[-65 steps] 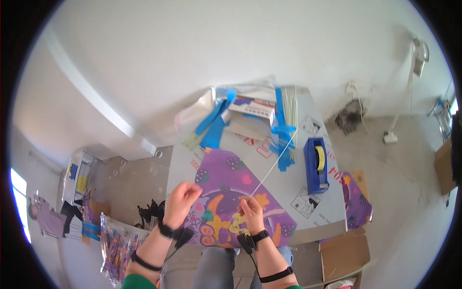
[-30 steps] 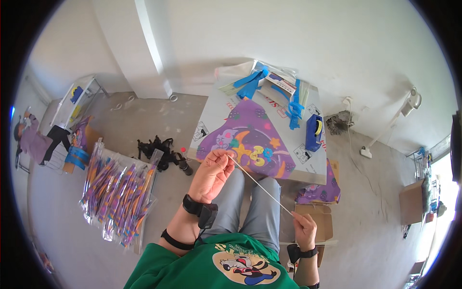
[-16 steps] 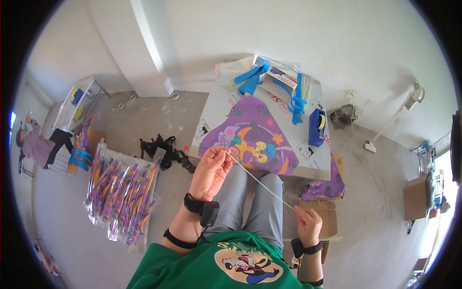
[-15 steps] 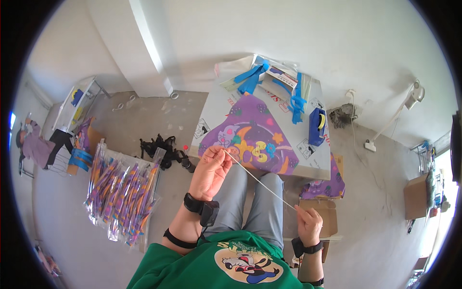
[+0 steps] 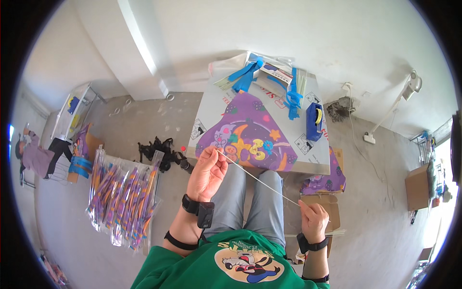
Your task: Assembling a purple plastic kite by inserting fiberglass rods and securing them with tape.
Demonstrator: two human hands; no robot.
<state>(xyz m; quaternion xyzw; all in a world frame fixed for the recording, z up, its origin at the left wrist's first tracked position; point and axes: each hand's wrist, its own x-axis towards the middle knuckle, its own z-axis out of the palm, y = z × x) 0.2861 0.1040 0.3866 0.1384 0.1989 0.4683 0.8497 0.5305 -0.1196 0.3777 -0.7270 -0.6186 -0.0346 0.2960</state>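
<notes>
Between my two hands a thin white rod slants across my lap, higher at the left end. My left hand pinches its upper end between thumb and fingertips, just before the table's near edge. My right hand is closed around the lower end, out to the right of my knees. Beyond the rod, a purple triangular printed sheet with stars, a moon and cartoon figures lies flat on the table. Its near edge reaches the table's edge by my left hand.
A blue tape dispenser stands at the table's right. Blue strips and a small box lie at the back. Plastic-wrapped purple and orange packs are at left, an open cardboard box at right. Another person is far left.
My right hand has moved slightly right and down along the rod's lower end. My left hand keeps its pinch at the upper end. The whole view has shifted a little.
</notes>
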